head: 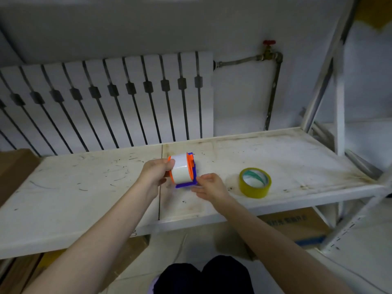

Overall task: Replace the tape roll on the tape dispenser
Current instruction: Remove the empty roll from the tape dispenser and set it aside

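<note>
Down at the bottom edge, dark-trousered knees (203, 276) sit closest to the lens, with two bare forearms reaching up and out over a scuffed white shelf board (84, 187), which here plays the counter. The left hand (154, 172) is clamped on the side of a white tape roll with an orange core (181, 170), fingers curled over its near rim. That roll sits in a small blue plastic tape dispenser (186, 184), held just above the board at its middle seam. The right hand (209, 185) pinches the dispenser's lower right corner, fingertips touching the blue base, other fingers spread loose. Off to the right, well apart from both hands, a yellow tape roll (255, 183) lies flat on the board, untouched.

Whether the white roll is going on or coming off, I cannot say from here. The risk looks plain enough: only a fingertip pinch steadies the dispenser, so a hard tug on the roll could twist the blue frame out of that grip and drop it. A skewed pull might also jam the orange core on its hub.
</note>
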`<state>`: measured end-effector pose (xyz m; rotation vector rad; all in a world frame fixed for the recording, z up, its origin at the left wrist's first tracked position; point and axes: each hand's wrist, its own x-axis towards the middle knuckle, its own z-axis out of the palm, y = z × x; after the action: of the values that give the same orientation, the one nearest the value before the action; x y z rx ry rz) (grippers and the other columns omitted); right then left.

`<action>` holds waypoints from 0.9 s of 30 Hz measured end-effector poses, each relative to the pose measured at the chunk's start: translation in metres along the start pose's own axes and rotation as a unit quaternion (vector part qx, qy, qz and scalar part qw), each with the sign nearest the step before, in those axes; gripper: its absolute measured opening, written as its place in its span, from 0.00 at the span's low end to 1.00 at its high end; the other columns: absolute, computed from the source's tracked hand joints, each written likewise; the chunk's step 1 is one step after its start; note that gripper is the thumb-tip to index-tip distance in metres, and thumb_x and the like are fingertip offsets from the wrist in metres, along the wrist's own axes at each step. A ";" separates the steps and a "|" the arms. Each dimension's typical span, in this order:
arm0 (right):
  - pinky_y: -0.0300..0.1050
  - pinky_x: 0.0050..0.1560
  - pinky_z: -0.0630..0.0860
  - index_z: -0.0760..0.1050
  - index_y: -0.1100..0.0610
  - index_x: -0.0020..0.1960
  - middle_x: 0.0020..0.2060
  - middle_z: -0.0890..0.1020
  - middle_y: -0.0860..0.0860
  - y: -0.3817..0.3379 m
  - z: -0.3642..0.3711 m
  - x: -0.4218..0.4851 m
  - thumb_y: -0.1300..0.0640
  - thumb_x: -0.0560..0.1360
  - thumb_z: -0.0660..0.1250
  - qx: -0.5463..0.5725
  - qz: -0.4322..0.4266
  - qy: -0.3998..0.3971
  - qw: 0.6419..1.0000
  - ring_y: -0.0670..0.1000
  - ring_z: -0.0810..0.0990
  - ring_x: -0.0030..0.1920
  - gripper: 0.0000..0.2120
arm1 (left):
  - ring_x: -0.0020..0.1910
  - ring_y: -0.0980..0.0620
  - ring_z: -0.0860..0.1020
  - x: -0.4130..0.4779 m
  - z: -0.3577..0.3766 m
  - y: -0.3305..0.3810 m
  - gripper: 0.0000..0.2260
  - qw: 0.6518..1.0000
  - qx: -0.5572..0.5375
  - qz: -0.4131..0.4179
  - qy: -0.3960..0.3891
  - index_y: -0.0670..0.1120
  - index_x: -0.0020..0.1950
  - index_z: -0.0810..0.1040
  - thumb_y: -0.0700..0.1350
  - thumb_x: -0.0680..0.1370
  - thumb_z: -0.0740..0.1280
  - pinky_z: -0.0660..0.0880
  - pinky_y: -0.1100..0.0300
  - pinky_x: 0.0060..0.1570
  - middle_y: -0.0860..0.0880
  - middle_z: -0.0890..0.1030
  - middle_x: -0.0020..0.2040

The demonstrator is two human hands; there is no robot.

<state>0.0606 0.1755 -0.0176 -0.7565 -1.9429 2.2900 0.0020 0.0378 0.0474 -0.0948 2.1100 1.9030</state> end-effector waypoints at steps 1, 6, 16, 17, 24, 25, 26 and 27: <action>0.47 0.48 0.80 0.67 0.59 0.56 0.50 0.79 0.61 -0.001 -0.001 -0.002 0.60 0.77 0.63 0.027 -0.002 -0.006 1.000 0.55 0.83 0.45 0.09 | 0.46 0.46 0.76 -0.003 -0.001 0.002 0.14 1.000 -0.005 0.005 -0.005 0.38 0.61 0.76 0.40 0.75 0.67 0.68 0.54 0.52 0.43 0.79 0.51; 0.44 0.43 0.80 0.68 0.56 0.52 0.47 0.76 0.51 0.006 -0.005 -0.013 0.63 0.75 0.65 -0.063 -0.066 0.009 0.996 0.49 0.78 0.45 0.09 | 0.41 0.50 0.75 -0.017 -0.010 0.014 0.03 0.998 -0.052 -0.005 -0.038 0.43 0.48 0.78 0.41 0.76 0.66 0.70 0.57 0.49 0.47 0.79 0.43; 0.30 0.36 0.72 0.71 0.53 0.49 0.47 0.77 0.48 -0.008 0.002 -0.038 0.57 0.78 0.62 -0.232 -0.249 0.097 0.935 0.47 0.77 0.51 0.01 | 0.38 0.52 0.75 -0.038 -0.019 0.009 0.07 0.999 -0.037 0.026 -0.020 0.41 0.52 0.78 0.40 0.75 0.67 0.68 0.55 0.50 0.49 0.79 0.39; 0.29 0.36 0.72 0.71 0.52 0.50 0.48 0.78 0.48 -0.013 0.004 -0.044 0.55 0.78 0.61 -0.227 -0.272 0.089 0.931 0.46 0.77 0.50 0.02 | 0.38 0.52 0.75 -0.038 -0.019 0.008 0.03 0.999 -0.031 0.030 -0.023 0.42 0.48 0.79 0.39 0.75 0.68 0.68 0.55 0.50 0.49 0.78 0.38; 0.32 0.37 0.73 0.74 0.54 0.45 0.38 0.78 0.46 -0.023 0.011 -0.068 0.51 0.73 0.69 -0.230 -0.345 0.065 0.908 0.45 0.76 0.39 0.08 | 0.35 0.52 0.75 -0.047 -0.013 0.005 0.06 0.998 -0.004 0.044 -0.054 0.46 0.37 0.77 0.39 0.73 0.69 0.66 0.56 0.48 0.48 0.78 0.35; 0.33 0.37 0.73 0.74 0.54 0.43 0.36 0.77 0.45 -0.022 0.010 -0.068 0.51 0.72 0.71 -0.235 -0.344 0.073 0.906 0.45 0.76 0.37 0.08 | 0.36 0.51 0.75 -0.047 -0.013 0.004 0.05 0.997 -0.001 0.044 -0.057 0.46 0.38 0.78 0.39 0.72 0.70 0.67 0.56 0.48 0.47 0.79 0.36; 0.33 0.37 0.73 0.75 0.55 0.42 0.34 0.77 0.45 -0.022 0.009 -0.067 0.52 0.71 0.71 -0.237 -0.337 0.076 0.908 0.45 0.76 0.36 0.08 | 0.38 0.51 0.76 -0.047 -0.013 0.003 0.03 0.997 -0.001 0.043 -0.057 0.46 0.39 0.78 0.40 0.72 0.71 0.68 0.56 0.47 0.47 0.79 0.37; 0.33 0.37 0.73 0.75 0.55 0.42 0.33 0.77 0.45 -0.022 0.008 -0.067 0.52 0.71 0.72 -0.235 -0.325 0.071 0.913 0.45 0.76 0.35 0.07 | 0.40 0.50 0.76 -0.047 -0.013 0.001 0.03 0.998 -0.003 0.039 -0.056 0.45 0.42 0.79 0.40 0.71 0.72 0.69 0.57 0.45 0.46 0.80 0.40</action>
<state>0.1102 0.1502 0.0259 -0.2091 -2.2459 1.3714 0.0446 0.0183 0.0622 0.0930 2.0607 1.9114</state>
